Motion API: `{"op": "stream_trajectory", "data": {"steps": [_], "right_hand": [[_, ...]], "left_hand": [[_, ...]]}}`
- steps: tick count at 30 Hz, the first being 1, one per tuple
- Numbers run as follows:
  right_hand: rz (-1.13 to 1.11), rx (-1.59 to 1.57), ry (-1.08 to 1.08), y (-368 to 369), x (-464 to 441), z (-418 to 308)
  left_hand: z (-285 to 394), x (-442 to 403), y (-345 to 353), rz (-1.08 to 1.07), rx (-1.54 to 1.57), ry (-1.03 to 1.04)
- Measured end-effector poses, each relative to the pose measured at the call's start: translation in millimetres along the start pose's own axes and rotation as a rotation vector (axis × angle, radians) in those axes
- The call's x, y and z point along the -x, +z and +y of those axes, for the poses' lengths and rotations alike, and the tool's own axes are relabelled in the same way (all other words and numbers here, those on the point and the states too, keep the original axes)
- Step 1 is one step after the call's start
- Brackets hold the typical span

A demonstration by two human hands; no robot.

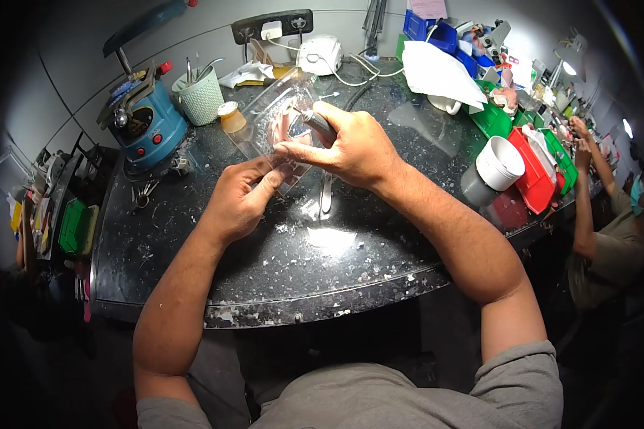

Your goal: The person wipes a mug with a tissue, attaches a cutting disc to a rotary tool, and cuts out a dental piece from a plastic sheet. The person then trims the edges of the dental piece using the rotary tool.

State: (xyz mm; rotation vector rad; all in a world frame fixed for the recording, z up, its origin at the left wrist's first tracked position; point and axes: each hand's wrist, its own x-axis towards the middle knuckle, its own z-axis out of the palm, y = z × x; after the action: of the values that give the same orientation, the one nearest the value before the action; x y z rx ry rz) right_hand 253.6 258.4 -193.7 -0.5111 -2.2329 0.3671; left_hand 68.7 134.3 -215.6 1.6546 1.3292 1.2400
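Observation:
My right hand (pixel 358 146) is closed around a grey cylindrical handpiece (pixel 316 123), its tip pointing up and left at a small pinkish piece (pixel 282 129). That piece lies over or behind a clear plastic sheet or box (pixel 263 107) dusted with white bits. With fingers pinched, my left hand (pixel 243 198) grips something at the lower edge of the pink piece; its fingertips are close to my right thumb. Which part it holds is partly hidden. Below the hands, a thin metal tool (pixel 326 193) rests on the black speckled table (pixel 300 275).
A blue machine (pixel 147 125), green cup of tools (pixel 199 96) and small jar (pixel 231 116) stand at the left back. A white device (pixel 320 55) with cable is behind. At right are a white tub (pixel 499 163), red bin (pixel 531 179) and another person's arms (pixel 585 193).

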Motion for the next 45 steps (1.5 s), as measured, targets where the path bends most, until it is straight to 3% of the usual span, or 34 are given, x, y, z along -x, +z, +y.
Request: {"op": "stream_trajectory", "data": {"steps": [3, 7, 8, 11, 12, 17, 23, 28, 31, 35, 36, 37, 39, 40, 43, 45], "right_hand": [[0.112, -0.139, 0.057, -7, -3, -2], [0.184, -0.032, 0.225, -27, -11, 3], [0.291, -0.089, 0.077, -20, -13, 18], [-0.005, -0.228, 0.31, -27, -14, 18], [0.071, -0.348, 0.184, -16, -16, 21], [-0.001, -0.406, 0.184, -10, -6, 23], [-0.039, -0.456, 0.05, -11, -2, 6], [0.062, -0.71, 0.265, -10, -5, 10], [0.16, -0.918, 0.44, -22, -12, 28], [0.07, -1.217, 0.621, -34, -13, 56], [0.048, -1.269, 0.645, -33, -14, 53], [0.024, -1.323, 0.669, -30, -14, 49], [-0.062, -1.393, 0.708, -24, -12, 37], [-0.097, -1.382, 0.696, -23, -11, 29], [-0.123, -1.343, 0.647, -15, -9, 20], [0.021, -1.299, 0.643, -13, -10, 23]], "left_hand": [[2, -3, -1, -0.009, 0.142, -0.041], [6, -1, -3, -0.019, 0.237, -0.032], [5, -2, -4, 0.001, 0.201, -0.013], [0, -3, -7, 0.072, 0.113, -0.003], [-2, -4, -9, 0.105, 0.097, -0.03], [-5, -6, -6, 0.279, 0.238, -0.178], [-16, -9, -18, 0.329, 0.069, -0.301], [-8, -11, -16, 0.22, 0.098, -0.163], [-7, -13, -16, 0.277, 0.225, -0.049], [-1, -8, -6, 0.136, -0.088, -0.066], [-5, -9, -5, 0.116, -0.338, 0.053], [-7, -7, 1, 0.09, -0.353, -0.033], [-10, -9, 10, 0.085, -0.283, 0.201], [-8, -9, 13, 0.063, -0.114, 0.216], [-1, -1, 18, 0.102, 0.305, 0.13], [0, -6, 8, -0.002, 0.3, 0.024]]}}
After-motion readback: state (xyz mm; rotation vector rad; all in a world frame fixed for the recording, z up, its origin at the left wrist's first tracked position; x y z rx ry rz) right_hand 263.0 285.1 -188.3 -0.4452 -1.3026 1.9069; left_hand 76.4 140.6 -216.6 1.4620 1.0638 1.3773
